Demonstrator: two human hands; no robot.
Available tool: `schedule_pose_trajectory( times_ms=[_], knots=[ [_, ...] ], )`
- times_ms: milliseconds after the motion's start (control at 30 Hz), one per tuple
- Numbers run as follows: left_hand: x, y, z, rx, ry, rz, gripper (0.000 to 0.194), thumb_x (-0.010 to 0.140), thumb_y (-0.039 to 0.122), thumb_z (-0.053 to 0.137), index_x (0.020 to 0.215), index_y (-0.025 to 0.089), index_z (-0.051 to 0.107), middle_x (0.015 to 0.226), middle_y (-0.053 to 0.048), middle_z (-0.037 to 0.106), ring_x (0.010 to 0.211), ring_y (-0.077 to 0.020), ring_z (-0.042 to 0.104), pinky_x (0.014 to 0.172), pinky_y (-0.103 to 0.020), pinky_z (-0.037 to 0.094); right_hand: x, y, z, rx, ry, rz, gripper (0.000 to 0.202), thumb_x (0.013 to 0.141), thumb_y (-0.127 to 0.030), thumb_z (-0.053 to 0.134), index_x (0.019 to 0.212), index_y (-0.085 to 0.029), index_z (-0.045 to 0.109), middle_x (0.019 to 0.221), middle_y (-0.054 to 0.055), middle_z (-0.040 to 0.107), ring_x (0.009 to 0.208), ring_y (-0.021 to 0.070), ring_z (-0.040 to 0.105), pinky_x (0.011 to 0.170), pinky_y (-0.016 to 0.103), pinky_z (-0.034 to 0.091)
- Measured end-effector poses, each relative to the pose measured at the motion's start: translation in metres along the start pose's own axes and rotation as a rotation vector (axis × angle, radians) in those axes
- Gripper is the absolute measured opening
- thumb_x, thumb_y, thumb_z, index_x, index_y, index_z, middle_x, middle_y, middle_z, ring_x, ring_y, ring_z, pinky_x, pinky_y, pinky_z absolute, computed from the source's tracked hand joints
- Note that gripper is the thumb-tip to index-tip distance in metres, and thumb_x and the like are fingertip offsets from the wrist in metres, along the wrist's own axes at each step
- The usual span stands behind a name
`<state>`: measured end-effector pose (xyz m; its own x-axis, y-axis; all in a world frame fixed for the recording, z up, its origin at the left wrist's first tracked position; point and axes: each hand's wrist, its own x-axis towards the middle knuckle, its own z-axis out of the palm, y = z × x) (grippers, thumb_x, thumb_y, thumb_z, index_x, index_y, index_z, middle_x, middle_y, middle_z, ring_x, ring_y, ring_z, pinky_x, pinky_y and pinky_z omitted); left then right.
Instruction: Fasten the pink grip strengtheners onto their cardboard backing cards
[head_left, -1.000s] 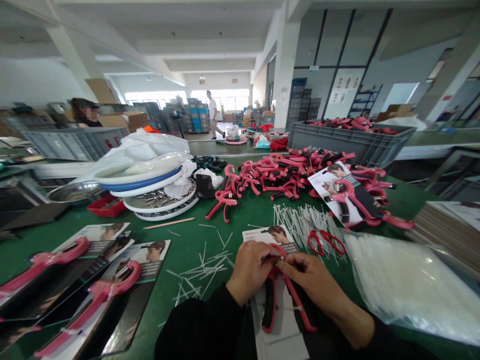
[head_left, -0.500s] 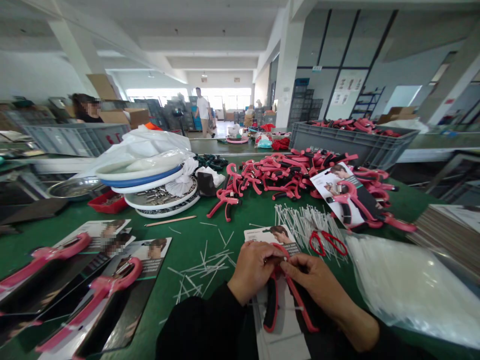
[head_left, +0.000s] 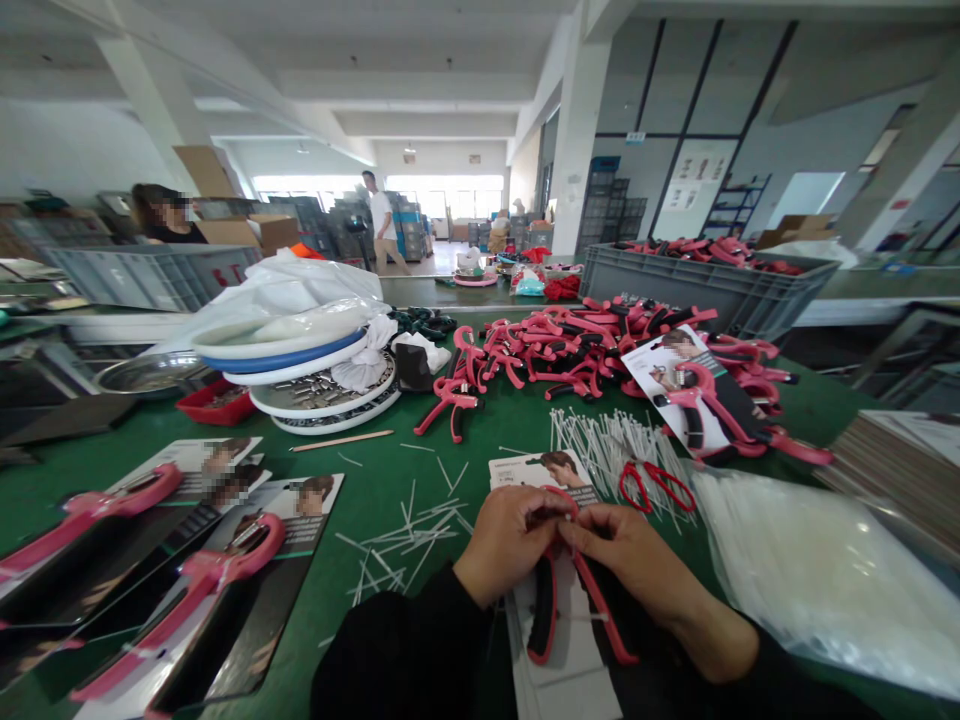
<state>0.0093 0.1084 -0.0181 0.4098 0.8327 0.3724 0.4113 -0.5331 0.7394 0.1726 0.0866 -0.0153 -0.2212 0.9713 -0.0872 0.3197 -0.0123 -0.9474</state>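
A pink and black hand grip [head_left: 546, 610] lies on a printed card [head_left: 566, 680] at the front centre, its handles pointing toward me. My left hand [head_left: 514, 535] is closed over the top of this grip, fingertips pinched near its spring end. From the right, my right hand [head_left: 622, 545] meets it there with thumb and finger pinched together. A small white tip, seemingly of a cable tie, shows between the fingertips; most of it is hidden. Another white tie [head_left: 589, 616] crosses the handles lower down.
Loose white ties [head_left: 409, 540] lie left of my hands. Red-handled scissors [head_left: 656, 487] rest on more ties, near a clear bag [head_left: 832, 570]. Carded grips [head_left: 217, 590] are at left, a pile of pink grips [head_left: 562, 345] behind. Two people are in the background.
My hands have shifted only slightly at the top of the grip, still pinched together. In the background the walking person has moved left.
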Motion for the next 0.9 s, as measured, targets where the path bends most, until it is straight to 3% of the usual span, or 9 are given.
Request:
schedule_pose_trajectory(
  times_ms=[167,367,567,700,900],
  knots=[
    [-0.001,0.004,-0.01,-0.056,-0.053,0.009,0.026,0.076,0.007,0.053,0.094,0.018,0.069,0.092,0.0,0.073,0.085,-0.0124,0.066,0.078,-0.018,0.047,0.002,-0.001,-0.002,-0.02,0.001,0.004,0.032,0.072,-0.045,0.061,0.06,-0.015,0.059,0.056,-0.003,0.051,0.052,0.0112,0.044,0.051,0.023,0.033],
    [0.001,0.005,-0.014,0.051,-0.099,0.04,0.013,0.081,0.027,0.061,0.083,0.019,0.07,0.08,0.001,0.072,0.074,-0.0135,0.065,0.071,-0.022,0.047,0.004,0.0,0.001,-0.079,0.036,-0.041,0.024,0.068,-0.037,0.063,0.059,-0.014,0.062,0.052,-0.004,0.051,0.05,0.0103,0.042,0.049,0.022,0.031],
    [-0.004,0.023,-0.007,0.329,0.008,0.066,0.013,0.083,0.015,0.053,0.087,0.02,0.064,0.097,-0.004,0.067,0.094,-0.0232,0.056,0.099,-0.048,0.027,0.001,0.01,0.007,-0.088,0.167,-0.165,0.018,0.071,-0.032,0.06,0.079,-0.016,0.063,0.067,0.0,0.059,0.059,0.0138,0.051,0.056,0.025,0.041],
    [-0.011,0.032,-0.001,0.506,0.084,0.208,0.011,0.084,0.015,0.051,0.089,0.02,0.06,0.103,-0.003,0.063,0.097,-0.0207,0.053,0.102,-0.045,0.025,-0.003,0.012,0.009,-0.113,0.218,-0.311,0.008,0.072,-0.024,0.055,0.075,-0.019,0.061,0.075,0.001,0.06,0.069,0.0152,0.054,0.066,0.026,0.044],
    [-0.02,0.033,0.004,0.367,0.192,0.216,0.009,0.08,0.01,0.049,0.081,0.017,0.055,0.092,-0.006,0.06,0.092,-0.0216,0.052,0.097,-0.044,0.031,-0.003,0.011,0.011,-0.282,0.224,-0.444,0.009,0.074,-0.023,0.057,0.068,-0.02,0.062,0.07,0.001,0.059,0.068,0.0163,0.054,0.065,0.028,0.044]
  ],
)
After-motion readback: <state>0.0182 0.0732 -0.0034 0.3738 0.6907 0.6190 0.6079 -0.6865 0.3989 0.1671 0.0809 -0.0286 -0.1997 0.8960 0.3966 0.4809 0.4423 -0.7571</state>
